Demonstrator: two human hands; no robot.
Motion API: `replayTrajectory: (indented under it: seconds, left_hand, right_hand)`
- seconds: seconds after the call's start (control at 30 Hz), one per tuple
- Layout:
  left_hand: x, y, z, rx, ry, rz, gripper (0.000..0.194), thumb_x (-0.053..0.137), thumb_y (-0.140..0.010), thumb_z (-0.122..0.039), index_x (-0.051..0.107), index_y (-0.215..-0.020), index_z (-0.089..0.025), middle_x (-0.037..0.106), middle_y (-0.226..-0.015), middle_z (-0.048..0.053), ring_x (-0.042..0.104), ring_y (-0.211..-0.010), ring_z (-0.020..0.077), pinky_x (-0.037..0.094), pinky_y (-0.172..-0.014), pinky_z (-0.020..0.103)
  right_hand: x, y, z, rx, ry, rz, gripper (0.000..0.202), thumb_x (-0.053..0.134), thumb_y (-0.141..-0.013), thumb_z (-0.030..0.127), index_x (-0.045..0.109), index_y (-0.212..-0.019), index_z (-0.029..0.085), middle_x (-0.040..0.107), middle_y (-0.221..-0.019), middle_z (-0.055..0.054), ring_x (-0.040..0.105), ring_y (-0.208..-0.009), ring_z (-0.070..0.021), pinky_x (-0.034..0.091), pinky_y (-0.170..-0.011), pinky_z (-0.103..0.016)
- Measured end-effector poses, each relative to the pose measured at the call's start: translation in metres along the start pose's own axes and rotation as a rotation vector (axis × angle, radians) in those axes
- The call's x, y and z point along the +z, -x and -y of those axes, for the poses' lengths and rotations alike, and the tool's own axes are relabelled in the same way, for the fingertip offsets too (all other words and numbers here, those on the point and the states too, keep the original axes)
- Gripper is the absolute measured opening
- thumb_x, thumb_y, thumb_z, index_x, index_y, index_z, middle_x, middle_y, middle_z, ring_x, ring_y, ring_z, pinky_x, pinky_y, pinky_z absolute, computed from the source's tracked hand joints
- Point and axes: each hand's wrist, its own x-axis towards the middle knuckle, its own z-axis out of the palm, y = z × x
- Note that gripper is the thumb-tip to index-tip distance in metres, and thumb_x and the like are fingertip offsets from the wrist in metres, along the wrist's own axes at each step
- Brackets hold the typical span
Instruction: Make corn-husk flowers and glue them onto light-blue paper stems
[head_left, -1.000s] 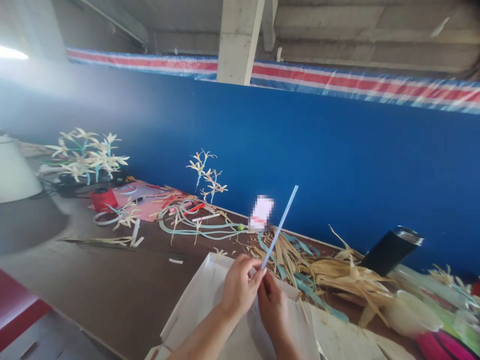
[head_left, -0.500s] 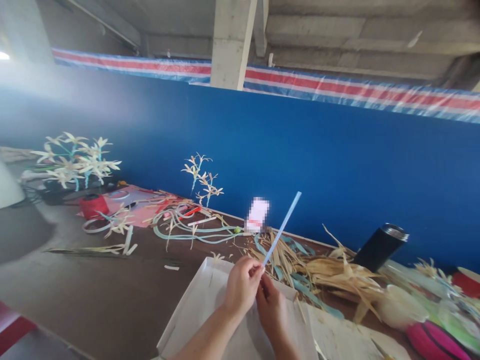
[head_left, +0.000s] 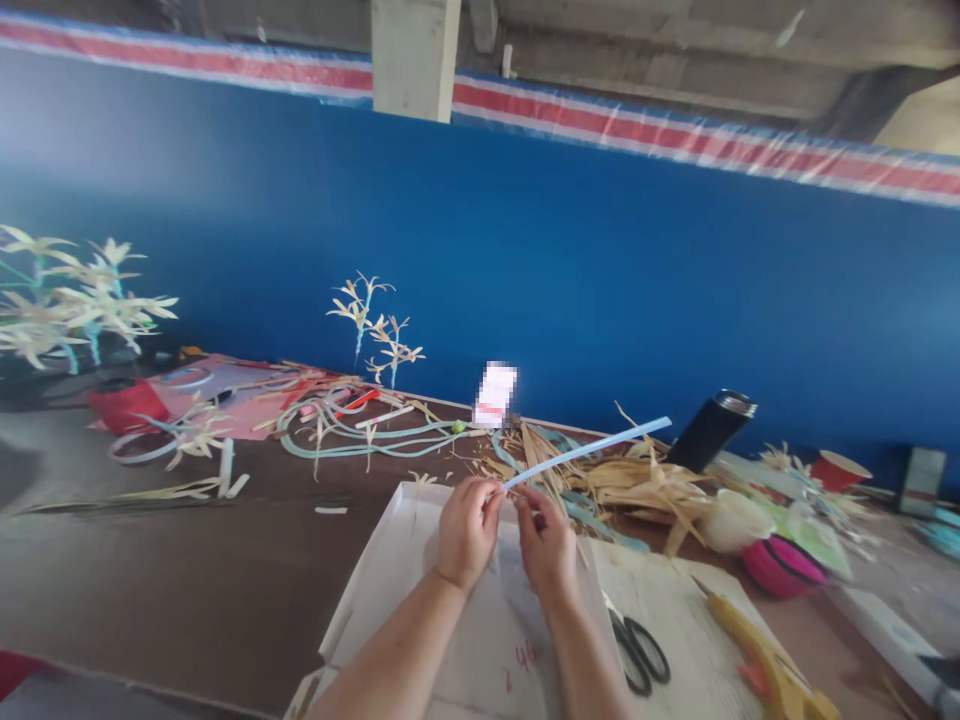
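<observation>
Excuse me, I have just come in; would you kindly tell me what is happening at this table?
A person works with bare hands over a shallow white cardboard box. The left hand pinches the near end of a slim pale-blue strip, which slants up to the right. The right hand is close beside that end; its exact grip is unclear. Beyond lies a heap of tan dried husks. Black-handled metal scissors lie to the right of the right forearm, unheld.

I could pass over brown worktop (head_left: 217,580) by its left front edge, tall blue panel (head_left: 570,270) walling off the back edge, tan dried husks (head_left: 643,482), tilted black cylindrical flask (head_left: 703,435) and slim pale-blue strip (head_left: 589,450) blocking back right, black-handled scissors (head_left: 636,645) and yellow glue gun (head_left: 769,655) crowding front right
</observation>
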Motion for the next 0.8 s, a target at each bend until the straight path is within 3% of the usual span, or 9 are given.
replayTrajectory:
  seconds: [0.17, 0.33, 0.43, 0.57, 0.7, 0.8]
  left_hand:
    - [0.002, 0.004, 0.004, -0.028, -0.052, 0.026, 0.015, 0.047, -0.088, -0.024, 0.060, -0.092, -0.018, 0.063, -0.091, 0.006, 0.059, -0.084, 0.0153, 0.047, -0.076, 0.028]
    - [0.000, 0.003, 0.005, -0.013, -0.050, -0.005, 0.013, 0.048, -0.088, -0.024, 0.060, -0.088, -0.017, 0.063, -0.088, 0.005, 0.059, -0.079, 0.0131, 0.047, -0.073, 0.024]
    - [0.000, 0.004, 0.004, 0.021, -0.034, -0.002, 0.014, 0.047, -0.088, -0.024, 0.060, -0.090, -0.017, 0.063, -0.088, 0.006, 0.058, -0.077, 0.0123, 0.047, -0.070, 0.023]
    - [0.000, 0.005, 0.004, 0.025, -0.038, 0.013, 0.016, 0.047, -0.088, -0.026, 0.060, -0.089, -0.017, 0.063, -0.088, 0.005, 0.058, -0.074, 0.0116, 0.047, -0.069, 0.023]
    - [0.000, 0.006, 0.005, 0.015, -0.044, 0.014, 0.017, 0.047, -0.089, -0.028, 0.060, -0.089, -0.017, 0.063, -0.087, 0.005, 0.056, -0.069, 0.0112, 0.046, -0.067, 0.023]
    - [0.001, 0.006, 0.005, 0.021, -0.046, 0.030, 0.017, 0.047, -0.088, -0.030, 0.059, -0.088, -0.018, 0.063, -0.086, 0.004, 0.054, -0.064, 0.0102, 0.045, -0.064, 0.023]
  right_hand:
    - [-0.019, -0.009, 0.023, 0.107, -0.158, -0.165, 0.037, 0.051, -0.083, 0.043, 0.064, -0.103, 0.014, 0.067, -0.084, -0.008, 0.052, -0.051, -0.0120, 0.044, -0.052, -0.024]
    - [-0.068, 0.003, 0.044, 0.162, -0.207, -0.236, 0.042, 0.054, -0.080, 0.048, 0.064, -0.103, 0.014, 0.067, -0.077, -0.008, 0.049, -0.046, -0.0119, 0.042, -0.045, -0.023]
    - [-0.110, 0.028, 0.026, 0.262, -0.018, -0.308, 0.047, 0.055, -0.077, 0.051, 0.064, -0.103, 0.014, 0.068, -0.076, -0.008, 0.052, -0.048, -0.0132, 0.043, -0.046, -0.024]
    - [-0.175, 0.069, -0.019, 0.438, 0.251, -0.348, 0.047, 0.052, -0.071, 0.056, 0.064, -0.095, 0.018, 0.069, -0.083, -0.010, 0.062, -0.063, -0.0217, 0.047, -0.055, -0.030]
    - [-0.233, 0.094, -0.053, 0.708, 0.611, -0.284, 0.044, 0.050, -0.069, 0.060, 0.062, -0.090, 0.024, 0.069, -0.092, -0.012, 0.065, -0.080, -0.0296, 0.048, -0.068, -0.038]
    - [-0.255, 0.099, -0.069, 0.799, 0.731, -0.194, 0.046, 0.047, -0.070, 0.064, 0.061, -0.085, 0.023, 0.067, -0.098, -0.015, 0.062, -0.093, -0.0320, 0.046, -0.078, -0.040]
